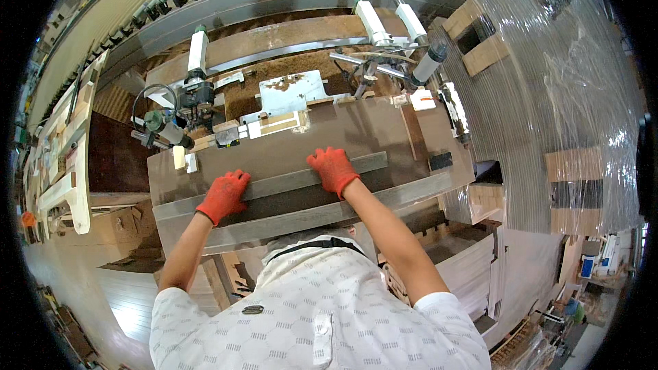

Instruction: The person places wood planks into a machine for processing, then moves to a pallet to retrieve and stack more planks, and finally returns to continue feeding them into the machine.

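Note:
Two long grey wood-grain strips lie side by side on the brown worktable [373, 123] of a machine. My left hand [226, 196], in a red glove, is closed over the left part of the farther strip [282, 181]. My right hand [334, 170], gloved the same way, grips that strip toward its right end, with fingers curled at its far edge. The nearer strip [305, 219] runs along the table's front edge, close to my body, and neither hand touches it. The undersides of both hands are hidden.
Beyond the table are a clamp unit [164, 127] at left, another cylinder [430, 63] at right, and a white metal plate [293, 92] amid sawdust. A plastic-wrapped stack [528, 123] stands at right. Pale boards [68, 151] stand at left.

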Motion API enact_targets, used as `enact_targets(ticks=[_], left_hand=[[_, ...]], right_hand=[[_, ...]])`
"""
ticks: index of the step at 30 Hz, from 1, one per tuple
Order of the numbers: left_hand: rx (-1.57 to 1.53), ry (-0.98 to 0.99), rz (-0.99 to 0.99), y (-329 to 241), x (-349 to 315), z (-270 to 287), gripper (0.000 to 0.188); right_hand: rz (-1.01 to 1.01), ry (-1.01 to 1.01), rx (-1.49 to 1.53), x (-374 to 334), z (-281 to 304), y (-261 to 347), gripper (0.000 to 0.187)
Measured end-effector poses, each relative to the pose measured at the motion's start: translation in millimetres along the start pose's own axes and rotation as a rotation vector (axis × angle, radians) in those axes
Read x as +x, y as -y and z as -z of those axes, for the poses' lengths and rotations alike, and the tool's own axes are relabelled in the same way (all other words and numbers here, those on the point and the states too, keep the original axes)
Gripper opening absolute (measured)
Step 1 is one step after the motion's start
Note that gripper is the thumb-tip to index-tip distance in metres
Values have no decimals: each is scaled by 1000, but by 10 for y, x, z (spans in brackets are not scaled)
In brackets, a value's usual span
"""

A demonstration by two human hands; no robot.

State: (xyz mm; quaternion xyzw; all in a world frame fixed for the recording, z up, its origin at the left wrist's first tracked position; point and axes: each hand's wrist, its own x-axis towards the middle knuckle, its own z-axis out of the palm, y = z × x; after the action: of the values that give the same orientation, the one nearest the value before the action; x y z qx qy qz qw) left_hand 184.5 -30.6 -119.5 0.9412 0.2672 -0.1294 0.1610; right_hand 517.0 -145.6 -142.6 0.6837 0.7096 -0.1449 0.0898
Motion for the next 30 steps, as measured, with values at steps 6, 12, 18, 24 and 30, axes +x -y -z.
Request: enact_targets(ticks=[6,12,18,24,30], left_hand=[[125,-302,-40,-68,-200,185,67],[260,-710,-151,-271,-252,310,55],[240,-720,-102,-410,-292,412,44],[241,-744,-103,-603,-251,592,42],[-115,-771,10,-696,-257,408,18]], right_hand=[[109,-711,-4,-285,329,-75,31],[117,-922,-22,-500,665,-132,31],[121,-971,-32,-562,859,-145,32],[105,-984,3,-560,871,-90,28],[125,-936,-36,-596,740,-95,45]])
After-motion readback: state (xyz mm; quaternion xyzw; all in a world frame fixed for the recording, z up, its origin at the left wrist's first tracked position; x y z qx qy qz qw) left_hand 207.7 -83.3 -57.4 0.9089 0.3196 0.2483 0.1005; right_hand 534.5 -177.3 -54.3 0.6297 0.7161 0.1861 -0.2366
